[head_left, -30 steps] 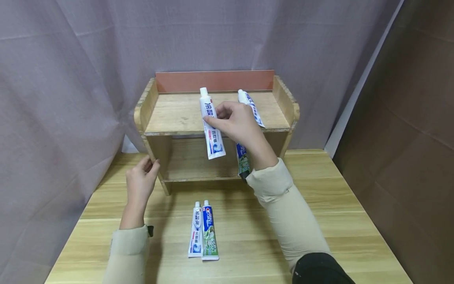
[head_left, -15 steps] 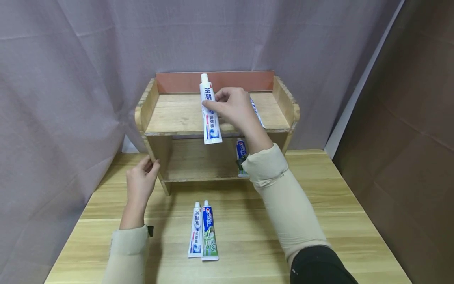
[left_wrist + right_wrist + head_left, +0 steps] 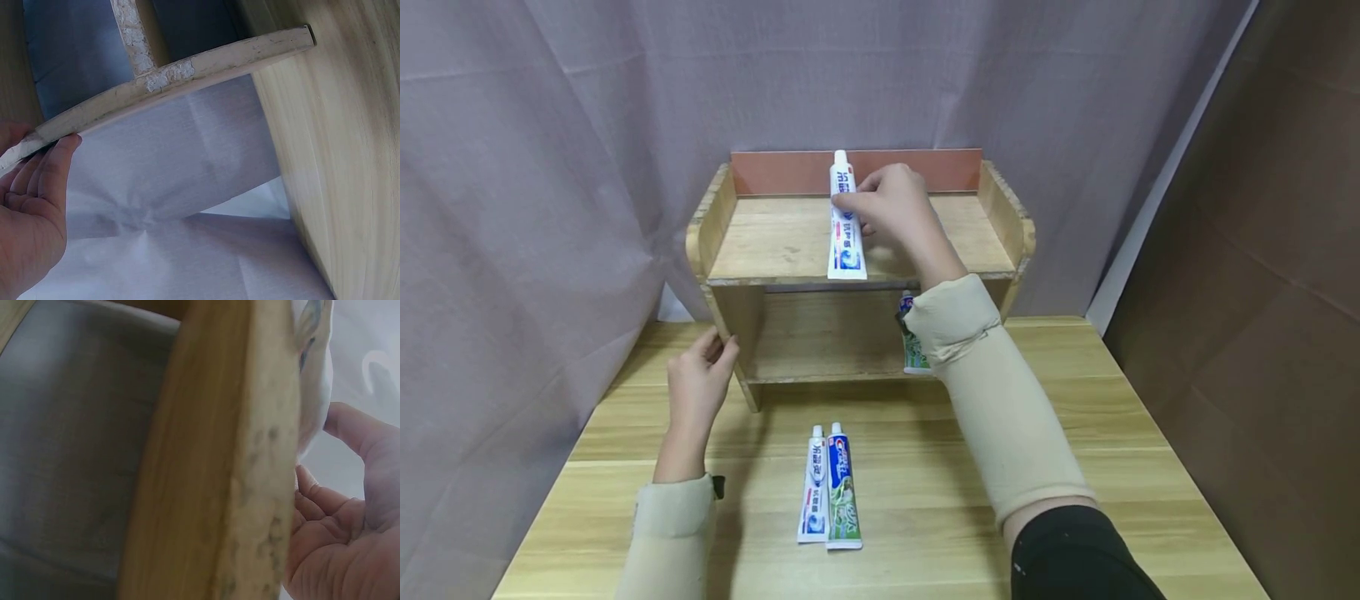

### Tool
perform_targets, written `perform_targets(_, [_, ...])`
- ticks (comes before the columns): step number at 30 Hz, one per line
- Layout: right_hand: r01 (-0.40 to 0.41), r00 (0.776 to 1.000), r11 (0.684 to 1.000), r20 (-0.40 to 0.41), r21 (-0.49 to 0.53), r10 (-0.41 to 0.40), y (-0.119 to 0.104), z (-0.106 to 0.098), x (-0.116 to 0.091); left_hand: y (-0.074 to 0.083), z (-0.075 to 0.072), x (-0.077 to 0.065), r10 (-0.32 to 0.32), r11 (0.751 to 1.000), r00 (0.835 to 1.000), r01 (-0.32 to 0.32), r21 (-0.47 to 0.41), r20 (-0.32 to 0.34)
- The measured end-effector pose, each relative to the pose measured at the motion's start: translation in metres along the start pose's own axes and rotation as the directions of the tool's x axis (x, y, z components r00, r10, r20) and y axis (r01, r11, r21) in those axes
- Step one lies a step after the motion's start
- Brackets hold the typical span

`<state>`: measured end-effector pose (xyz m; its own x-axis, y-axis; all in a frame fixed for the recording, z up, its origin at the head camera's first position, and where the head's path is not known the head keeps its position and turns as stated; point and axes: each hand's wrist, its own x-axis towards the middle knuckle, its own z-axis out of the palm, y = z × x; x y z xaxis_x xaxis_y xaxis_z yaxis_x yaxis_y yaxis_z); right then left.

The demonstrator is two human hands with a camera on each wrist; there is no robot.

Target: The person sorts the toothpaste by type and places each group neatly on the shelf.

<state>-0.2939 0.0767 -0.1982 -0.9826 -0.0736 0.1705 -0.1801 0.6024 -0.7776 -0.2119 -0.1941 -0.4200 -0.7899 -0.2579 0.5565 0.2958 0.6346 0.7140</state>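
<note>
My right hand point(image 3: 895, 200) pinches a white toothpaste tube point(image 3: 847, 242) between thumb and fingers, cap pointing to the back, over the upper board of a small wooden shelf point(image 3: 767, 242). The right wrist view shows the tube's edge point(image 3: 319, 381) behind the board's front edge point(image 3: 262, 456). With thumb and fingers on either side, my left hand point(image 3: 696, 379) grips the shelf's left side panel point(image 3: 206, 65). On the lower board lies a blue and green toothpaste tube point(image 3: 914, 354), partly covered by the right sleeve. Another white tube on the upper board is hidden behind the right hand.
On the wooden table point(image 3: 1075, 433), in front of the shelf, a white toothpaste tube point(image 3: 814, 492) and a blue and green one point(image 3: 843, 496) lie side by side. Grey cloth point(image 3: 587, 125) hangs behind and to the left; a brown panel point(image 3: 1240, 275) stands at the right.
My right hand has carried the white tube backward, from in front of the shelf to over its upper board. The left hand keeps its hold on the side panel.
</note>
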Motion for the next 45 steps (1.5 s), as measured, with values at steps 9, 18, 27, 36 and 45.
perform_targets(9, [-0.072,0.996,0.996,0.040,-0.052,0.074,-0.003,-0.004,0.017,0.001,0.000,0.000,-0.006,1.000,1.000,0.006,0.008,-0.001])
perform_targets(18, [-0.119,0.992,0.990,0.043,-0.079,0.123,0.007,0.002,0.027,0.001,-0.001,0.000,-0.019,1.000,1.000,0.019,0.011,0.012])
perform_targets(27, [-0.096,0.994,0.959,0.016,-0.265,0.104,0.012,0.007,0.030,0.001,-0.003,-0.001,-0.024,1.000,0.999,0.024,0.003,0.022])
perform_targets(36, [-0.073,0.996,0.941,0.020,-0.329,0.085,0.011,0.007,0.027,0.001,-0.003,-0.001,-0.029,1.000,0.999,0.029,0.003,0.020])
perform_targets(45, [-0.089,0.995,0.940,0.016,-0.330,0.100,0.012,0.007,0.026,0.001,-0.001,-0.001,-0.023,1.000,0.999,0.023,0.000,0.022])
